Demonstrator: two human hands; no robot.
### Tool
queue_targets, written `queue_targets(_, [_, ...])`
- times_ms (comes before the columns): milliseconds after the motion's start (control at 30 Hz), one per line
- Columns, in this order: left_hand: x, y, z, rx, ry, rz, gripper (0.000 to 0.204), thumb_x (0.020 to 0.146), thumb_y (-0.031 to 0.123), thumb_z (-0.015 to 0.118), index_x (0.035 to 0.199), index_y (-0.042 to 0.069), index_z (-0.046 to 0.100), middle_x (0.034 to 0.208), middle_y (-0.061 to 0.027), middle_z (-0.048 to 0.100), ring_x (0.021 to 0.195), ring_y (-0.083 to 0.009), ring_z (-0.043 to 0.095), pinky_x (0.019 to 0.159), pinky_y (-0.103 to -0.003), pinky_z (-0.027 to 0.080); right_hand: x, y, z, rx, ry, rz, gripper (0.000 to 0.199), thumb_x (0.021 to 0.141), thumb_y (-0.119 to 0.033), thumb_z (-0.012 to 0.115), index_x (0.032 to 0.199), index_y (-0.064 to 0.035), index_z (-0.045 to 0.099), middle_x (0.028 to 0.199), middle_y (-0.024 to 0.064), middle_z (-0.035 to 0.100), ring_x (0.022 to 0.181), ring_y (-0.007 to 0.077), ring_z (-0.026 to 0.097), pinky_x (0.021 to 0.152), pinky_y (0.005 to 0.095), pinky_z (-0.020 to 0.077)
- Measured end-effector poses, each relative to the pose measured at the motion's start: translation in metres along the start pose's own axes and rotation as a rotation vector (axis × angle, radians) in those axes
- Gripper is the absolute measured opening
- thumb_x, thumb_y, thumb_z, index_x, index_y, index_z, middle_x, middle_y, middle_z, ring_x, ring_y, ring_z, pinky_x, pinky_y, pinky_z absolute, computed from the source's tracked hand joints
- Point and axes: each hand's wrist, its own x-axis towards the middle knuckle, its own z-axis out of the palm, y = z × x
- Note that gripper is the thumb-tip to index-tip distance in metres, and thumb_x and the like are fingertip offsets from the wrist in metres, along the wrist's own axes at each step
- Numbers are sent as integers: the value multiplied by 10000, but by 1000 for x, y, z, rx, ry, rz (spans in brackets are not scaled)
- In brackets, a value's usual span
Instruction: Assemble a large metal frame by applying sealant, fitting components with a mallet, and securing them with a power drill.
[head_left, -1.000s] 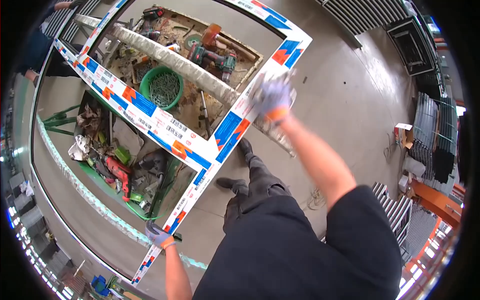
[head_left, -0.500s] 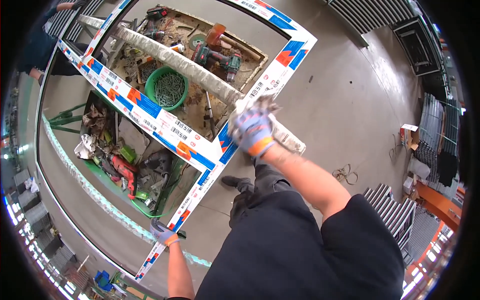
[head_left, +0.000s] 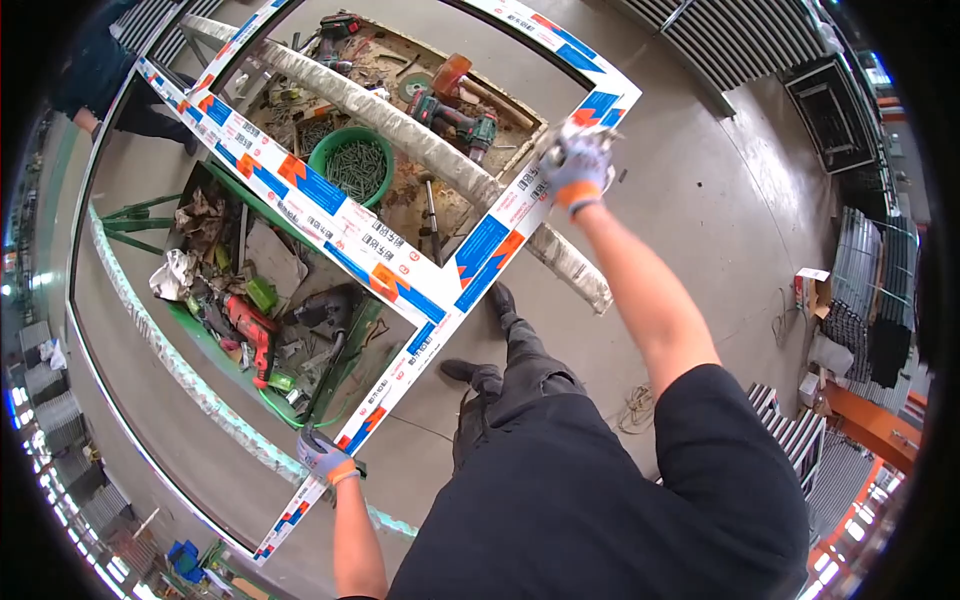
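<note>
Grip, right: gloved right hand clamped on the window frame just short of its far corner, arm stretched out full.
Grip, left: gloved left hand closed around the same frame member near its low end, close to the body.
Gloves: grey knit, orange cuffs, both hands.
Frame: white profile, wrapped in protective film with blue and orange patches. Both hands on one long side member; it runs diagonally from the low hand up to the far corner. A cross member meets this side member between the two hands and runs off to the upper left.
Frame position: held up off the floor, above the worktop, tilted across the view.
Worktop: green metal, seen through the frame openings, cluttered.
Green tub: round, full of screws, beyond the cross member, seen through the far opening.
Power drill: dark green, beyond the tub, near the frame's far corner.
Red tool: lies on the worktop on the near side of the cross member, among rags and scraps.
Padded bar: long, pale, wrapped; passes under the frame, its end sticking out past the side member on the right.
Person's legs: dark trousers and shoes on the floor just right of the side member.
Stacked profiles: far right of the frame, well apart from it.
</note>
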Motion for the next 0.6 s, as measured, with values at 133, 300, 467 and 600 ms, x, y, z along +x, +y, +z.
queue_targets(133, [4,4,-1,-22,35,35,280,960,171,462,1154,22,599,1153,-175,599,1105,-348,531,967,-447,402,-114,-97,-63,243,-440,-196,382,674,-383,660,947,-117,644,984,145,607,1050,352,531,991,568,319])
queue_targets(300, [10,13,2,-67,14,64,263,964,156,482,1149,15,604,1128,-173,613,1089,-349,541,960,-445,406,-163,-135,-82,370,-484,-420,341,688,-392,659,908,-133,632,974,83,596,1034,285,532,907,460,373])
queue_targets(467, [10,13,-4,6,10,46,277,974,196,516,1152,7,611,1139,-174,617,1071,-339,567,932,-424,442,-128,-110,-60,312,-496,-497,370,678,-376,675,960,-143,620,993,83,605,1050,296,544,897,466,382])
queue_targets(600, [7,0,-1,30,19,23,275,976,165,507,1164,-17,590,1158,-187,602,1092,-330,558,947,-407,443,-70,-59,-50,302,-418,-351,382,685,-430,681,930,-140,637,987,76,603,1018,282,550,912,472,376])
